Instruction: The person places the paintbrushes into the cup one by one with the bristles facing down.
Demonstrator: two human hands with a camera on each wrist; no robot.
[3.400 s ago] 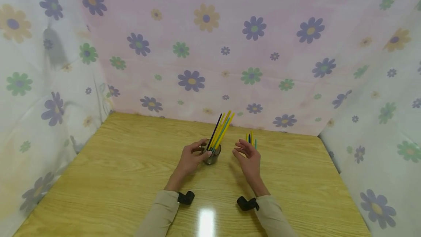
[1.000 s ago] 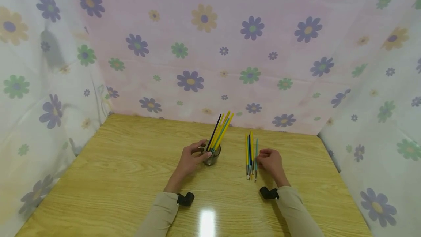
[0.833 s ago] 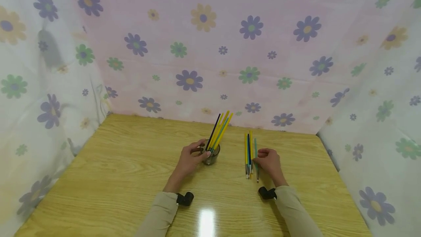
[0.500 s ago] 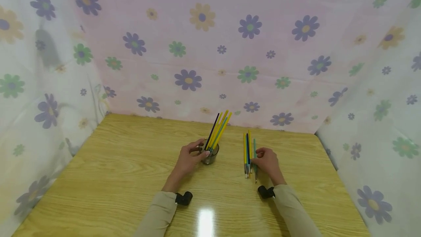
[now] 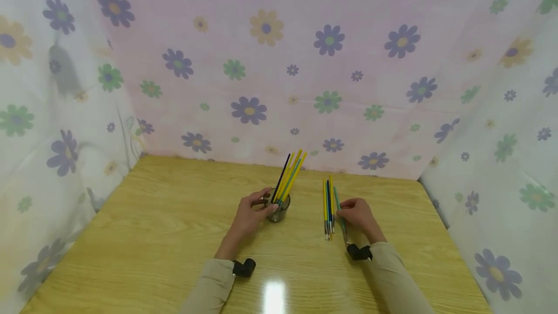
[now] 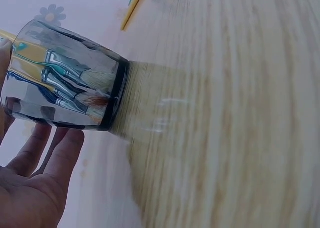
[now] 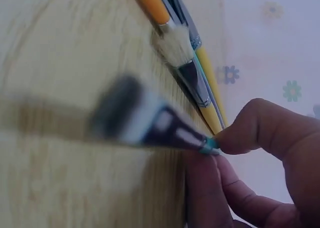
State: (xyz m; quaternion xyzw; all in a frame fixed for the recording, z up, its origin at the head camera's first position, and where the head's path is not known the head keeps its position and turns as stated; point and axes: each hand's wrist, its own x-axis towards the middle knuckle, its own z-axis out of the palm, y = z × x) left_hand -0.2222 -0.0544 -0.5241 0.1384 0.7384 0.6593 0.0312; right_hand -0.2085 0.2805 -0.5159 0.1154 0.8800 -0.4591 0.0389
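Observation:
My left hand (image 5: 247, 217) holds a clear glass (image 5: 282, 212) near its rim, fingers at the far side and thumb at the near side. Several paintbrushes (image 5: 288, 180) with yellow, teal and dark handles lean in it; the left wrist view shows their bristles (image 6: 97, 80) pointing to the bottom. My right hand (image 5: 358, 214) pinches a teal paintbrush (image 5: 337, 201) between thumb and fingers. Its wide dark-and-white bristle head (image 7: 122, 110) looks raised off the table in the right wrist view. Just left of that hand, several paintbrushes (image 5: 328, 202) lie side by side, bristles toward me.
The wood-grain table (image 5: 174, 236) stretches out on both sides of the hands. Flower-patterned cloth (image 5: 279, 62) hangs behind the table and at both sides. A bright light reflection (image 5: 274, 297) shows near the front edge.
My right hand has moved from beside the glass to the lying brushes and pinched the teal one. That brush's bristle end has swung right toward my wrist. The left hand keeps holding the glass.

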